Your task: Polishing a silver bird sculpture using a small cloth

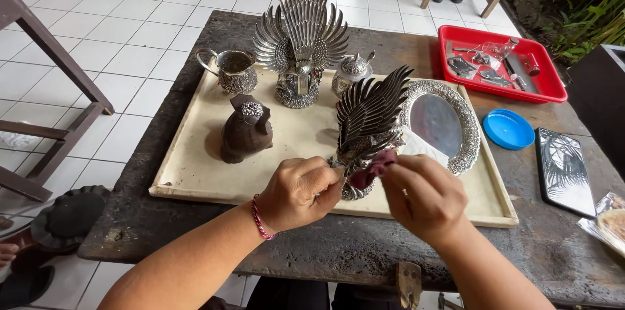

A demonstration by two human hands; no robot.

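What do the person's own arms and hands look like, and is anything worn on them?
Both forearms are bare, with no sleeves reaching into view. The left hand has a thin bracelet of twisted red and pink cord around the wrist. The right hand shows no bracelet, watch or glove. No rings are visible on either hand.

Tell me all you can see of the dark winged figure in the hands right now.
The winged figure looks like tarnished dark metal, with long ridged feathers fanning up and right. It stands upright at the front of the cream tray, before the oval mirror. The left hand grips its base; the right hand presses a reddish cloth against its lower body. The base is mostly hidden.
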